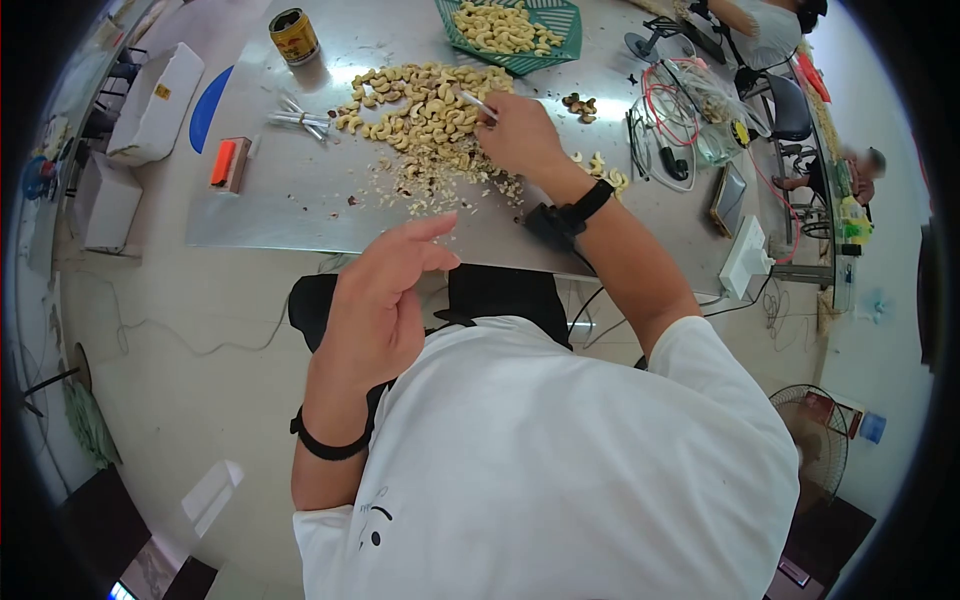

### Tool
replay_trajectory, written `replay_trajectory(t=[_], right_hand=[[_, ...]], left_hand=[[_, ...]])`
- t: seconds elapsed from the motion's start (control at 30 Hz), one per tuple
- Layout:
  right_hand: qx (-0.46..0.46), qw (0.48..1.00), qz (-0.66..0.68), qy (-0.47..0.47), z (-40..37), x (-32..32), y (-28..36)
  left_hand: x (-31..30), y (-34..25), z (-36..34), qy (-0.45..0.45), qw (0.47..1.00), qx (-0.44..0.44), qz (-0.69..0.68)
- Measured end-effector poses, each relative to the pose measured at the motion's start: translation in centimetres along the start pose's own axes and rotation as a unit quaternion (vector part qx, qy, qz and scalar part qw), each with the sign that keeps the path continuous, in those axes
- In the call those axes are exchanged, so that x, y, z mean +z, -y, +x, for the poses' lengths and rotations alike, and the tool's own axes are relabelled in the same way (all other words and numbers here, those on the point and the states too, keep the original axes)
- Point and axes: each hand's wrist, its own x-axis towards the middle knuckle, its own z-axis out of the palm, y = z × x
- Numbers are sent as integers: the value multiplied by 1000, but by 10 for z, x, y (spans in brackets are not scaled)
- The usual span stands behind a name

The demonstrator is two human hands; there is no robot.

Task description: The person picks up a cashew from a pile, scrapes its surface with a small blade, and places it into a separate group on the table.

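A loose pile of cashew nuts (425,105) lies on the metal table (290,205), with small broken bits (435,182) along its near side. My right hand (522,135) is at the pile's right edge, its fingers closed round a thin whitish tool (478,104) whose end points into the nuts. In front of my body, near the table's front edge, my left hand (385,295) is raised with the fingers apart and nothing in them. Beyond the pile stands a green basket (573,40) holding more cashews. Small groups of dark nuts (579,107) and pale nuts (603,170) lie to the right.
At the left are a tin (293,37), a bundle of white sticks (300,119) and an orange-and-white box (229,165). Tangled cables (668,115), a phone (728,200) and a power strip (746,258) occupy the right side. Other people are partly visible at the upper right.
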Motion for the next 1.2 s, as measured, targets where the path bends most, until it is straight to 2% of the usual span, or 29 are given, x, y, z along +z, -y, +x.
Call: replay_trajectory(t=[0.03,0.07,0.1,0.17,0.23,0.27,0.43,0.53,0.63,0.83,1.0,1.1,1.2], right_hand=[[0,1000,19,-8,0,-5,-1],[-1,999,38,-16,-1,-10,-1],[25,991,133,-14,-3,-16,0],[78,945,318,-5,-15,-29,4],[92,906,413,30,-34,-46,19],[100,882,458,48,-45,-53,29],[65,884,460,60,-86,-60,59],[64,887,453,64,-99,-55,62],[60,882,462,69,-106,-51,62],[36,888,454,55,-109,-49,66],[45,881,465,71,-111,-47,73],[23,909,410,78,-112,-57,81],[7,917,396,37,-114,-52,84]], left_hand=[[-1,4,3,-2,998,48,50],[1,7,3,-13,999,24,36],[5,9,3,-26,999,-1,24],[14,16,3,-56,996,-68,-34],[24,27,6,-92,976,-151,-124],[27,28,10,-104,971,-160,-142],[40,26,24,-142,952,-170,-211],[41,30,22,-126,945,-153,-261],[46,38,17,-143,944,-116,-274],[42,34,13,-141,949,-116,-258],[35,32,9,-126,929,-151,-313],[33,34,7,-127,923,-168,-322],[30,38,5,-138,914,-194,-327]])
